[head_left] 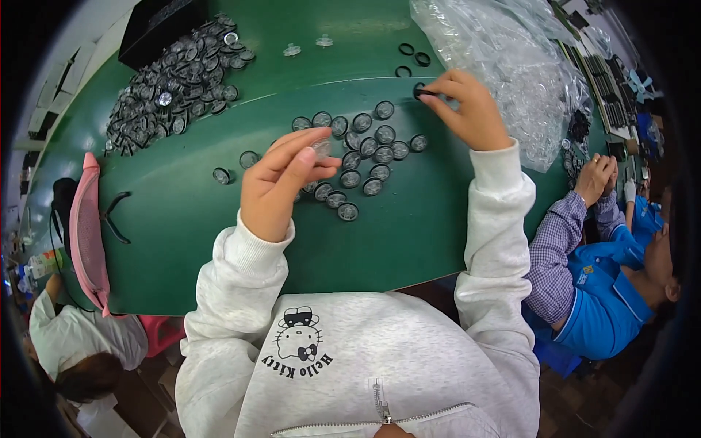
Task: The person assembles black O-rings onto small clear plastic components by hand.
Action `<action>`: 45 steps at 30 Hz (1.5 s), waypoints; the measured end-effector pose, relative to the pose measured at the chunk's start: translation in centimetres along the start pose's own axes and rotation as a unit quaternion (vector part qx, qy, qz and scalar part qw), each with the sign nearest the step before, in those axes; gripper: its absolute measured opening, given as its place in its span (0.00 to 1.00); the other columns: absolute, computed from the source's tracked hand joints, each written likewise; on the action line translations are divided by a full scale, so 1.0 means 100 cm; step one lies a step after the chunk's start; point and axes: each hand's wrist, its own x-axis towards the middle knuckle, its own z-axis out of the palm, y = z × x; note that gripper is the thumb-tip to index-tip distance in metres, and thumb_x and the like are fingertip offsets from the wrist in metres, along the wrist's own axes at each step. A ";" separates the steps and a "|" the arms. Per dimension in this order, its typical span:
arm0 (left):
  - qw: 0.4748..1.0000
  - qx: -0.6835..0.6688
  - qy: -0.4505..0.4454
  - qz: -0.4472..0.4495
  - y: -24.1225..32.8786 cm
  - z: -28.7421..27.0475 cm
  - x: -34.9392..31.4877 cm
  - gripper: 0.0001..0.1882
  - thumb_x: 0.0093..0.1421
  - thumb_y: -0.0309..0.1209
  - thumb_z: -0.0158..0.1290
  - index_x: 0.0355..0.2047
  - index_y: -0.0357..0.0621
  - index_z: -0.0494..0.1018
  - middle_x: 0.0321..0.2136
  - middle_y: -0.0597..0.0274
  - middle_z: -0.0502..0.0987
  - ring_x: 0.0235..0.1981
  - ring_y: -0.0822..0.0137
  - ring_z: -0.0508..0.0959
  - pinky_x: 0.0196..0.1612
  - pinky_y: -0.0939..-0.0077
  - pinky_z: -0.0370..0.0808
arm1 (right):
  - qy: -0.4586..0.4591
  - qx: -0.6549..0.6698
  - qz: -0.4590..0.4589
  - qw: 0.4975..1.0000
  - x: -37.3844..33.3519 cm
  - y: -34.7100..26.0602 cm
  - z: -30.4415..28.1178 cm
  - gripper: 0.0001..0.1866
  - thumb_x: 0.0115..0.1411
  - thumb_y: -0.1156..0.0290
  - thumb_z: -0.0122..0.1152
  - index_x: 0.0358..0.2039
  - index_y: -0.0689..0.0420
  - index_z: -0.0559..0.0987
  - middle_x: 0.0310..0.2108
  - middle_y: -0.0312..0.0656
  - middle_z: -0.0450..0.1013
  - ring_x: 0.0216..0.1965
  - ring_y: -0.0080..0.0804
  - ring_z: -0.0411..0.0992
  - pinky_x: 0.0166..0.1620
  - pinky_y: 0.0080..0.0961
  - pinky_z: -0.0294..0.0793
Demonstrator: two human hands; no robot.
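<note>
Between the thumb and fingers of my left hand (281, 179) is a small clear plastic disc (322, 149), partly covered by the fingertips. To the right and farther off, my right hand (467, 109) pinches a black ring (419, 90) just above the green table (409, 241). Several loose black rings (422, 59) lie beyond it. Spread on the table between and below my hands are several clear round pieces with black rims (362, 123); some are hidden behind my left hand. Two clear plastic pieces (292, 50) sit apart at the far side.
A large heap of dark-rimmed round pieces (182, 84) lies far left beside a black box (157, 33). At left are a pink pouch (89, 233) and black-handled pliers (115, 219). A clear bag of plastic parts (518, 80) fills the far right. A co-worker's hands (595, 179) are at the right edge.
</note>
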 end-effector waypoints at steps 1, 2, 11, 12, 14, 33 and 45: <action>1.000 -0.003 0.005 0.000 -0.002 -0.001 -0.001 0.14 0.59 0.22 0.46 0.46 0.32 0.70 0.39 0.53 0.75 0.35 0.64 0.77 0.41 0.80 0.74 | -0.005 0.001 -0.003 1.000 0.000 -0.003 -0.002 0.06 0.51 0.67 0.61 0.26 0.55 0.79 0.26 0.32 0.70 0.27 0.25 0.67 0.28 0.19 0.65; 1.000 -0.007 -0.001 0.004 -0.004 -0.002 -0.001 0.14 0.58 0.21 0.47 0.46 0.32 0.70 0.40 0.53 0.74 0.36 0.64 0.77 0.41 0.80 0.74 | -0.027 0.036 0.036 0.998 0.000 -0.006 -0.003 0.06 0.51 0.68 0.61 0.26 0.56 0.79 0.25 0.33 0.70 0.26 0.25 0.66 0.28 0.18 0.65; 0.999 -0.032 -0.041 -0.007 -0.003 -0.004 -0.006 0.18 0.53 0.15 0.50 0.45 0.32 0.69 0.45 0.52 0.70 0.38 0.64 0.76 0.44 0.79 0.73 | -0.038 0.170 0.090 0.981 0.002 -0.024 -0.011 0.06 0.49 0.71 0.64 0.26 0.61 0.79 0.24 0.35 0.70 0.22 0.21 0.61 0.28 0.14 0.62; 0.999 -0.035 -0.038 -0.011 -0.002 -0.004 -0.006 0.18 0.52 0.15 0.51 0.45 0.32 0.69 0.45 0.52 0.70 0.38 0.63 0.76 0.45 0.79 0.73 | -0.046 0.202 0.089 0.974 0.003 -0.031 -0.015 0.05 0.50 0.73 0.63 0.27 0.61 0.79 0.24 0.35 0.71 0.22 0.20 0.62 0.28 0.12 0.62; 0.998 -0.041 -0.033 -0.021 -0.001 -0.003 -0.007 0.18 0.52 0.15 0.51 0.45 0.32 0.69 0.46 0.52 0.69 0.39 0.63 0.75 0.45 0.79 0.73 | -0.060 0.350 0.090 0.930 0.000 -0.054 -0.015 0.05 0.51 0.76 0.62 0.29 0.61 0.78 0.25 0.36 0.71 0.23 0.20 0.63 0.29 0.11 0.62; 0.987 0.061 -0.061 0.133 -0.009 -0.004 -0.009 0.20 0.50 0.14 0.53 0.46 0.32 0.68 0.46 0.53 0.68 0.43 0.64 0.73 0.49 0.75 0.72 | -0.010 0.580 0.202 0.789 -0.027 -0.134 0.027 0.08 0.47 0.83 0.64 0.29 0.61 0.76 0.28 0.36 0.71 0.23 0.18 0.65 0.25 0.10 0.66; 0.998 -0.008 -0.029 0.063 -0.013 0.005 -0.011 0.18 0.52 0.15 0.52 0.45 0.33 0.70 0.46 0.53 0.68 0.40 0.67 0.73 0.49 0.78 0.71 | 0.139 0.110 -0.195 0.965 -0.027 -0.118 0.036 0.08 0.43 0.80 0.67 0.26 0.58 0.79 0.30 0.38 0.71 0.22 0.21 0.65 0.24 0.14 0.67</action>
